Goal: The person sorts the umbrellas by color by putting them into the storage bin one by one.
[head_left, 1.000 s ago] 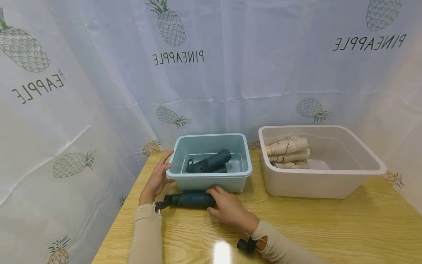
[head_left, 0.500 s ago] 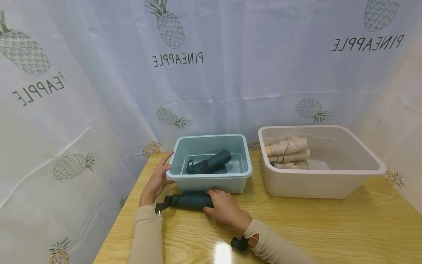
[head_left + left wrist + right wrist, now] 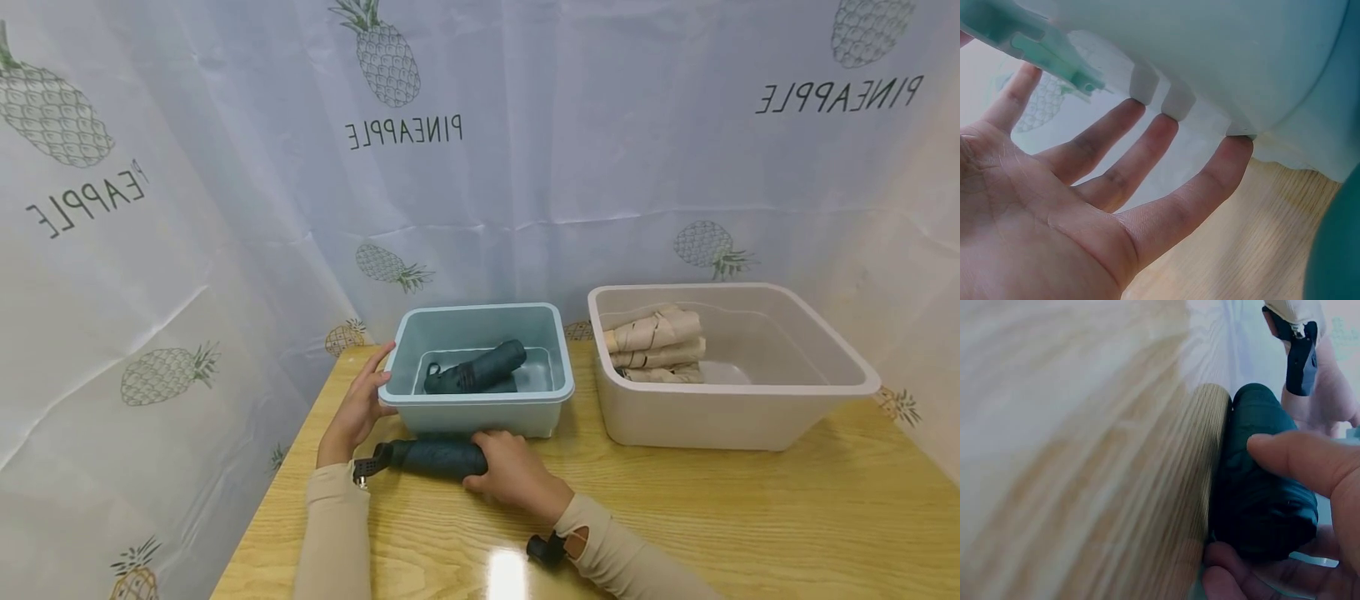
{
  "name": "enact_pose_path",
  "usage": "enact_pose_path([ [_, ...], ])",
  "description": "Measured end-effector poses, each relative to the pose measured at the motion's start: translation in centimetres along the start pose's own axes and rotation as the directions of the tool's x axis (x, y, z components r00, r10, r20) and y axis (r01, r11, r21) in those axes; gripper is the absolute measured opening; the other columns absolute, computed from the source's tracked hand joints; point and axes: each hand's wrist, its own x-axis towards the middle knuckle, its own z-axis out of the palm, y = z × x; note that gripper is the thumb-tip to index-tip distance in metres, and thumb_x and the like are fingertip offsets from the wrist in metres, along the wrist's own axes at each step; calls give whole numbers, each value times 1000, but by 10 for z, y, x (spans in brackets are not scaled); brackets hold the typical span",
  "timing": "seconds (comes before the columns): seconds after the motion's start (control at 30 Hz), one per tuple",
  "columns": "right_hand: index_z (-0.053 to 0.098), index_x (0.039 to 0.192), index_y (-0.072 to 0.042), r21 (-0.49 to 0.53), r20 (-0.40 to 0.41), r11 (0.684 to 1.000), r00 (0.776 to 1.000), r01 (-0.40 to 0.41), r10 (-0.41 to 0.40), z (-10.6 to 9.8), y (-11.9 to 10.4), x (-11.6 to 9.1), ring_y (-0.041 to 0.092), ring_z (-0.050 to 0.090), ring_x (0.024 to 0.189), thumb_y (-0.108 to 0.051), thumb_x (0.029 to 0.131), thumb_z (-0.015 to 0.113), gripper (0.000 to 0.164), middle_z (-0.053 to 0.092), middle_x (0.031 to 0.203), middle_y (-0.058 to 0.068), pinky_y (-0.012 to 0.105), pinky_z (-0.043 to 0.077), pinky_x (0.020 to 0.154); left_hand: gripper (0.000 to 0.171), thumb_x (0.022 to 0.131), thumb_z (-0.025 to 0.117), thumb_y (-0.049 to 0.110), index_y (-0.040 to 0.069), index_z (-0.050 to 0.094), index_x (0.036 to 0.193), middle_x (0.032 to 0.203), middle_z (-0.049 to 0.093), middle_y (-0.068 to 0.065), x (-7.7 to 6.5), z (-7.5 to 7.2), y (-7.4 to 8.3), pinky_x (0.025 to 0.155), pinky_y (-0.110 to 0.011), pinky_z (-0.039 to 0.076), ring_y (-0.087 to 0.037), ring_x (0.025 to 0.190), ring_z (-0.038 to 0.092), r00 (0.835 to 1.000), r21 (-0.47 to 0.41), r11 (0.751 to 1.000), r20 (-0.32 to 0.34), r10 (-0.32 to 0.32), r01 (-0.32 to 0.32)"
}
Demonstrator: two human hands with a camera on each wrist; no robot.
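Observation:
A dark teal folded umbrella (image 3: 442, 458) lies on the table along the front of the light blue bin (image 3: 480, 417). My right hand (image 3: 517, 473) grips its right end; in the right wrist view, the thumb (image 3: 1285, 456) lies across one side and curled fingers reach around the other. My left hand (image 3: 358, 412) touches the bin's left side with fingers spread and nearly straight, as the left wrist view confirms with the fingertips (image 3: 1163, 125) against the wall. Inside the bin another dark folded umbrella (image 3: 480, 369) with a wrist loop rests across a further dark one, mostly hidden.
A larger beige bin (image 3: 697, 421) stands to the right, with several beige folded umbrellas (image 3: 656, 332) stacked at its left end. Behind both bins hangs a pineapple-print curtain (image 3: 525, 183). The wooden table (image 3: 712, 517) extends in front and to the right.
My right hand and wrist have shifted slightly left and turned a little around the umbrella's end. The left hand, the bins and their contents stay where they were.

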Motion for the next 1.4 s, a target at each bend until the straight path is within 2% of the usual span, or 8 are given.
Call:
enact_pose_path([
  [0.2,73,114,-15,-20,26,999,999,29,-28,-7,4,0,18,68,89,-46,76,85,50,75,101,0,35,53,73,63,104,39,22,25,20,165,169,17,-14,-1,-1,0,98,-70,45,-52,143,33,1000,-1,1000,1,3,-3],
  [0.37,75,111,-17,-59,44,997,998,47,-45,-16,5,-1,16,66,83,-46,73,86,50,74,96,-1,34,48,65,63,104,39,22,26,20,165,170,16,-14,-1,-1,0,98,-69,45,-51,143,32,1000,-1,1000,2,6,-6],
  [0.57,77,105,-17,-111,68,992,997,53,-46,-33,-1,-7,18,63,79,-48,69,88,49,67,93,0,34,46,62,63,104,39,22,26,20,165,170,16,-14,-2,0,0,98,-70,45,-51,144,33,1000,13,1000,4,15,-15],
  [0.7,76,99,-17,-106,73,992,996,62,-54,-44,-4,-10,17,60,75,-45,67,87,44,65,89,-2,33,44,59,63,105,39,23,26,20,165,170,16,-14,-2,0,-1,99,-71,44,-51,144,33,1000,16,1000,3,17,-17],
  [0.83,75,97,-18,-30,64,997,995,75,-73,-48,-4,-9,12,58,75,-42,70,86,38,68,87,-5,30,43,60,63,105,39,23,26,21,165,169,17,-14,-2,0,-1,98,-70,45,-51,144,34,1000,16,1000,-1,16,-16],
  [0.97,76,104,-18,79,41,993,995,87,-90,-48,-3,-6,9,58,77,-41,74,83,39,72,91,-5,26,44,65,62,105,39,23,26,21,165,169,18,-14,-2,0,-1,99,-70,45,-50,143,34,1000,16,1000,-4,11,-11],
  [1.23,73,110,-18,221,-83,958,982,184,-169,-50,-2,-6,13,65,95,-32,74,86,41,74,105,-4,29,50,82,62,105,39,23,27,22,164,169,18,-12,-2,0,-1,100,-72,43,-49,144,34,1000,15,1000,-5,9,-9],
  [1.4,72,109,-22,301,-90,937,984,175,-155,-54,-3,-7,12,61,97,-28,72,88,41,70,107,-7,29,49,84,63,105,40,23,27,22,164,169,18,-13,-1,0,-1,100,-72,43,-49,144,34,1000,19,1000,-3,10,-9],
])
